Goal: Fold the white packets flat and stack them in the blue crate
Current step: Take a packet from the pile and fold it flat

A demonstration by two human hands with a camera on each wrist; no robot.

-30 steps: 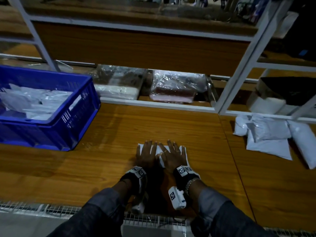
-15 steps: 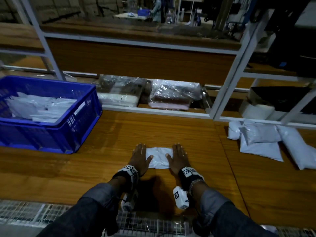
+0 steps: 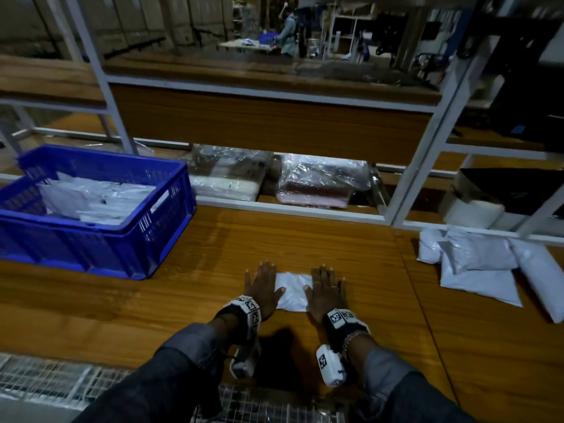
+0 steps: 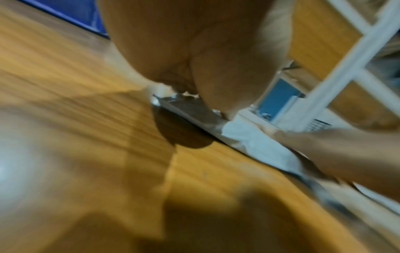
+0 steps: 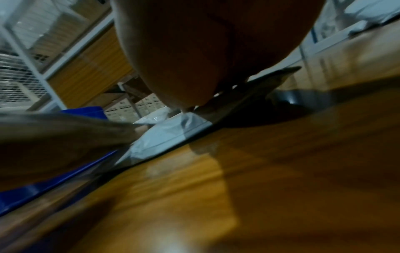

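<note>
Packets are what this bench is for, and the wooden table [image 3: 91, 303] fills the lower frame from edge to edge. At the left of the frame sits the blue crate [image 3: 146, 239], with a loose layer of flattened white packets [image 3: 97, 199] already inside. At the right edge a heap of unfolded packets [image 3: 479, 264] waits, well apart from the hands. Low in the centre lies the folded packet [image 3: 293, 290], small and white, flat on the wood.

A second ago both palms sat close together on top of it, nearly covering it. Now they have slid outward: the left hand [image 3: 263, 289] rests on its left end and the right hand [image 3: 326, 290] on its right end, so the white middle shows between them. Both hands lie flat, fingers straight and slightly spread, thumbs pointing inward onto the packet, pinching nothing. The wrist views are blurred but show the same low, flat press.

To me that outward sweep looks like smoothing the fold down. The packet seems about ready to be lifted and carried left to the crate.
</note>
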